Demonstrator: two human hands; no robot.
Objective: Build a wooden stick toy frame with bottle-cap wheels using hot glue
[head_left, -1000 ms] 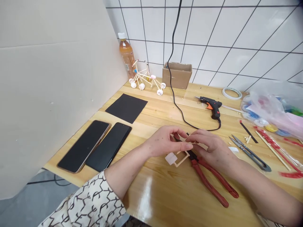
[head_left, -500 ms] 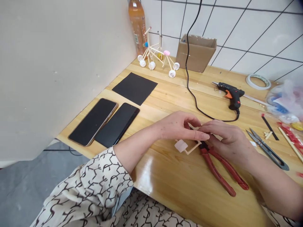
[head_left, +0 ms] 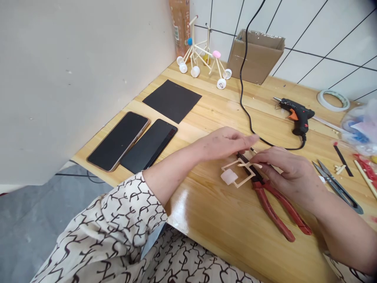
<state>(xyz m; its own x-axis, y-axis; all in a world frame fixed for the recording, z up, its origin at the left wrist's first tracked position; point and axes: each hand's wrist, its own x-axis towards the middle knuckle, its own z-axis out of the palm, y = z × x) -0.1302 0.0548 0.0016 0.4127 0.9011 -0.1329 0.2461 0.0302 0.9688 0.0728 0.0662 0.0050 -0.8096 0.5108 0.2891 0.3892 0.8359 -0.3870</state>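
Note:
A small square frame of thin wooden sticks (head_left: pixel 240 174) lies on the wooden table (head_left: pixel 224 228), with a white cap (head_left: pixel 229 177) at its near corner. My right hand (head_left: pixel 282 169) pinches a short wooden stick (head_left: pixel 249 164) and holds it across the frame. Above the frame's far side hovers my left hand (head_left: pixel 228 142), its fingers stretched out and holding nothing. Red-handled pliers (head_left: pixel 273 202) lie under my right hand, jaws pointing at the frame.
Two dark phones (head_left: pixel 134 140) and a black sheet (head_left: pixel 172 100) lie at left. At the back stand a stick model (head_left: pixel 203 59), a bottle (head_left: pixel 180 27) and a cardboard box (head_left: pixel 257 57). A glue gun (head_left: pixel 296 114), tape roll (head_left: pixel 333 100), snips (head_left: pixel 337 186) and plastic bags sit right.
My left hand has let go of the frame and lifted away with its fingers straightened. My right hand now holds a short stick over the frame. The view has tilted down.

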